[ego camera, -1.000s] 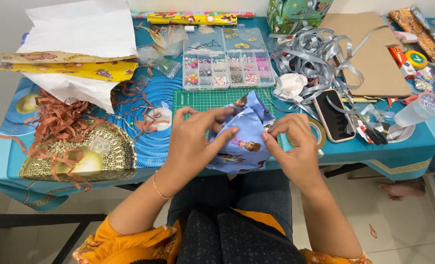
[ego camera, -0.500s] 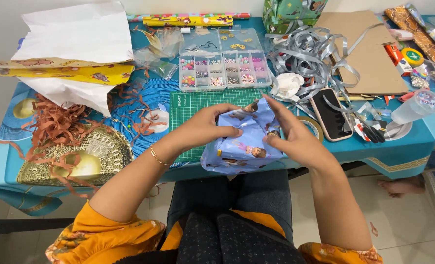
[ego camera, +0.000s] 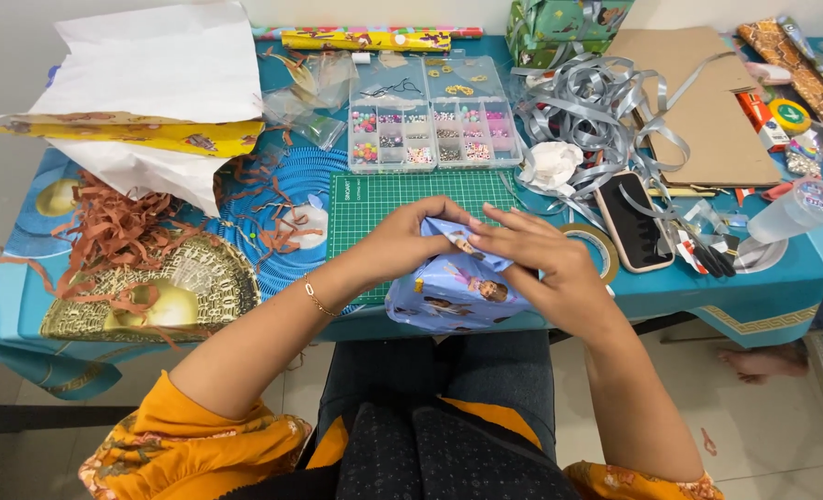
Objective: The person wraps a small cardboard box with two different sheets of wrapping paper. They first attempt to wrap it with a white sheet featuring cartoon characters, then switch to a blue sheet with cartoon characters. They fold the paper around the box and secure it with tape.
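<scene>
Tabletop (ego camera: 23, 306): I see a teal patterned cover, crowded from the far edge to the near edge, where the work sits at the middle.
White paper sheet (ego camera: 152, 65): it lies at the far left corner, over a yellow printed wrap (ego camera: 134, 137); neither has moved over the last second.
Cardboard piece (ego camera: 708, 111): flat toward the far right, with a tangle of silver ribbon (ego camera: 606, 102) just beside it, unchanged.
Gold tray (ego camera: 199, 287): near the left near edge, strewn with brown paper shreds (ego camera: 106, 222).
Bead organiser (ego camera: 430, 116): a clear compartment box at the far middle, touching the far edge of the green cutting mat (ego camera: 402, 199).
Blue wrapped bundle (ego camera: 458, 287): this is what changed. A second ago I saw it held up wider between the hands; now it hangs at the near edge in front of the mat, partly over the lap, and its top flap is drawn in and folded tighter.
Left hand (ego camera: 402, 241): closed on the bundle's upper left fold, fingers curled over the paper.
Right hand (ego camera: 550, 268): it has slid across from the right side and now pinches the top flap, fingers laid flat along the fold.
My reading: the two hands have converged on one fold, so I judge the wrapping of this end is closing up.
Phone (ego camera: 632, 222): dark, face up right of the mat, beside a tape roll (ego camera: 597, 245), both undisturbed.
</scene>
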